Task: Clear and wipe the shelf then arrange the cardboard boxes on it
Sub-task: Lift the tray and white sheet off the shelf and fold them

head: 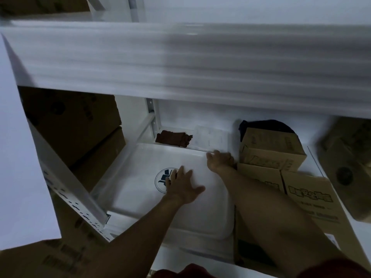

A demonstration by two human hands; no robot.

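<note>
The left hand (181, 186) lies flat with fingers spread on the white tub (132, 189), and the right hand (219, 159), near it but apart, curls over the tub's far rim. The tub sits straight ahead on the shelf (186, 252), its long axis running away from the person, with the cardboard boxes (271, 149) just beside the right forearm

A brown folded cloth (174, 139) lies at the back of the shelf (190, 250), with a pale flat sheet (208, 138) just beside it on the right. Farther right there is a dark fabric bundle (267, 125), partly hidden, near the white wall (200, 115).
</note>
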